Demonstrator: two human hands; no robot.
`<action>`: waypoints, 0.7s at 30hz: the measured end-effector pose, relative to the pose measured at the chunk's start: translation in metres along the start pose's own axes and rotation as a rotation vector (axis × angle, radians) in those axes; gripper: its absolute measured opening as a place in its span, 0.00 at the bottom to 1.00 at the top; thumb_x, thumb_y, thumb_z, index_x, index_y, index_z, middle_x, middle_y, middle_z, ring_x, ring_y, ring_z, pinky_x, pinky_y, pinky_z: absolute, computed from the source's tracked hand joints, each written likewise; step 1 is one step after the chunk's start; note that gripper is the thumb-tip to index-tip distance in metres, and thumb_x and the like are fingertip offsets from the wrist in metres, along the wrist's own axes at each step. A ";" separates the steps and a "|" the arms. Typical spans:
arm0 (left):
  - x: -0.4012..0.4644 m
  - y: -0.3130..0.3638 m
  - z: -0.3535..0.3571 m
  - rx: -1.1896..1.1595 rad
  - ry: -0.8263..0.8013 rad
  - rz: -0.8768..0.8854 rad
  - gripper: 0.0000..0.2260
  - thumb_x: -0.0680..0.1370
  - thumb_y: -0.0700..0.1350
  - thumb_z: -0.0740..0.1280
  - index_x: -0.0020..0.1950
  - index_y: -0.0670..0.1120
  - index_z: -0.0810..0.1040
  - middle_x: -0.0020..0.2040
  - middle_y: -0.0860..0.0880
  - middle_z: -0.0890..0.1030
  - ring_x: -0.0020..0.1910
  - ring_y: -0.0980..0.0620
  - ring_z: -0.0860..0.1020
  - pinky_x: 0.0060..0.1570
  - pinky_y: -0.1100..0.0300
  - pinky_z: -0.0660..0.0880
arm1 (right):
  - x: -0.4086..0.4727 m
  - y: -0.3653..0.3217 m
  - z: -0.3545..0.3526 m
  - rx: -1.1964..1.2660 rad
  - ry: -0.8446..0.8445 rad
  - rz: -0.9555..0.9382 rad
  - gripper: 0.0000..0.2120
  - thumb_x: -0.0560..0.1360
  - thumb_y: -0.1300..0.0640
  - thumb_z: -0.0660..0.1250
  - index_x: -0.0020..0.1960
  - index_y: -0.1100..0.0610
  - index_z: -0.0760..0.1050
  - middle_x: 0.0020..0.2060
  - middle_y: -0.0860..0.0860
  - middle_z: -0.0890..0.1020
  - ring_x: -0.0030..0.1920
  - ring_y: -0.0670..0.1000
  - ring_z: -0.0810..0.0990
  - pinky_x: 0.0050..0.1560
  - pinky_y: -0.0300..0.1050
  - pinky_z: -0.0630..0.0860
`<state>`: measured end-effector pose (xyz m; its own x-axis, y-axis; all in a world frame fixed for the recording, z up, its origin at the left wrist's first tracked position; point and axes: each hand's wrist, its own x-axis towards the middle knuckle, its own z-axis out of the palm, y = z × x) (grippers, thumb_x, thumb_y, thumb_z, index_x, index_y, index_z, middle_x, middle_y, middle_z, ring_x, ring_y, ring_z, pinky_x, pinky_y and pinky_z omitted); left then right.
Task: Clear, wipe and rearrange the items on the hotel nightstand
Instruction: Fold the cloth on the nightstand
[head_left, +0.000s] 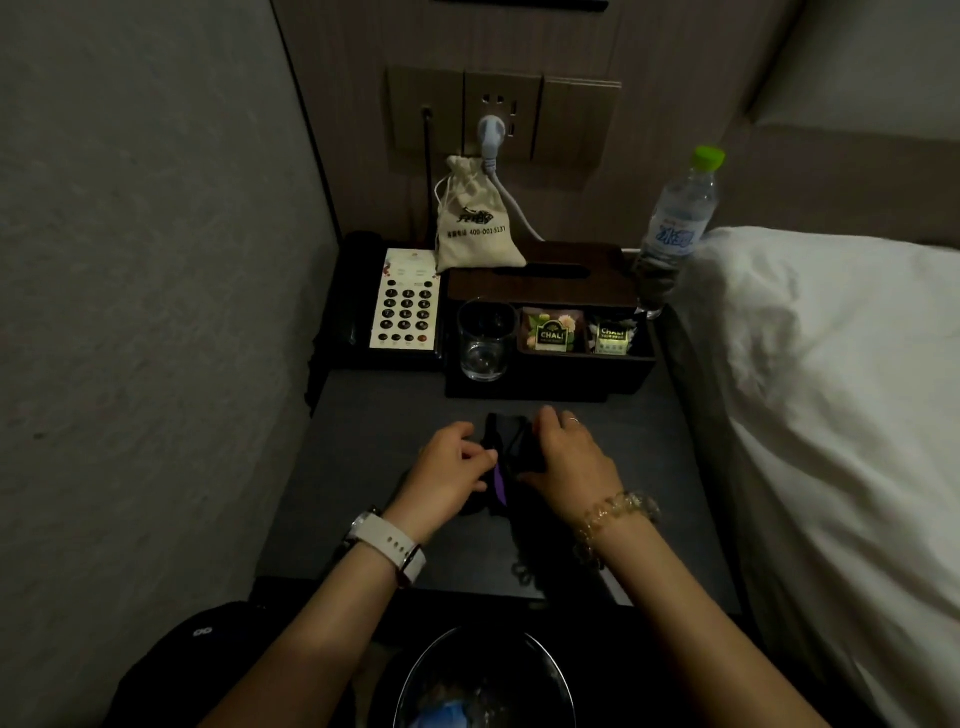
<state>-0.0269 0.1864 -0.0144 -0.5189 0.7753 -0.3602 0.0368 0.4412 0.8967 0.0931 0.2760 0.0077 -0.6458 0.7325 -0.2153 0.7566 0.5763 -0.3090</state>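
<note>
Setting: a dim hotel bedside, seen from a head camera looking down; a dark grey nightstand tabletop (374, 447) is sitting between a pale wall and a white-sheeted bed (831, 415).

Left hand: the left hand (449, 475), wearing a white watch strap, is pinching the left edge of a small dark cloth with a purple strip (500, 480), thumb and fingertips closed on the fabric.

Right hand: the right hand (563, 457), wearing a ring and a beaded bracelet, is grasping the cloth's right side with curled fingers; the two hands appear to be folding or bunching it, probably for wiping.

Cloth position: it is lying on the front middle of the tabletop, under and between both hands, well apart from the items behind.

Back row: a black telephone with a white keypad card (402, 301), a beige drawstring pouch (475, 221) leaning below the wall sockets, and a dark wooden tissue box tray (545, 283) are standing against the wall, keeping the front free for working.

Tray contents: a clear drinking glass (485, 338) is standing upright beside two tea sachets (550, 332) in the front compartments.

Bottle: a clear plastic water bottle with a green cap (678, 223) is standing at the right rear corner, just beside the bed.

Below: a black bin with a shiny liner (483, 680) is waiting under the front edge, likely for cleared rubbish.
</note>
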 end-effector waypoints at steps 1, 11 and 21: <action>-0.002 0.001 0.001 -0.022 0.001 -0.010 0.25 0.80 0.40 0.65 0.75 0.37 0.62 0.56 0.42 0.79 0.49 0.50 0.79 0.41 0.64 0.78 | 0.001 0.000 0.001 0.002 0.032 -0.005 0.20 0.75 0.56 0.67 0.64 0.58 0.66 0.61 0.56 0.73 0.61 0.58 0.74 0.51 0.51 0.74; -0.017 0.018 -0.023 -0.366 -0.027 0.026 0.09 0.79 0.36 0.65 0.57 0.42 0.80 0.51 0.45 0.85 0.47 0.55 0.84 0.41 0.68 0.77 | 0.001 0.017 -0.045 1.250 -0.244 0.070 0.06 0.79 0.64 0.61 0.47 0.57 0.74 0.39 0.52 0.77 0.38 0.48 0.77 0.43 0.44 0.75; -0.028 0.032 -0.027 -0.410 -0.010 0.185 0.08 0.79 0.41 0.66 0.48 0.53 0.81 0.45 0.52 0.85 0.43 0.57 0.84 0.35 0.67 0.77 | -0.009 -0.019 -0.013 1.056 0.010 -0.175 0.07 0.74 0.54 0.71 0.46 0.54 0.74 0.40 0.52 0.78 0.41 0.48 0.77 0.43 0.48 0.77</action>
<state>-0.0341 0.1667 0.0310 -0.5268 0.8297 -0.1846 -0.2141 0.0806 0.9735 0.0864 0.2629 0.0273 -0.7325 0.6755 -0.0843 0.1790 0.0717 -0.9812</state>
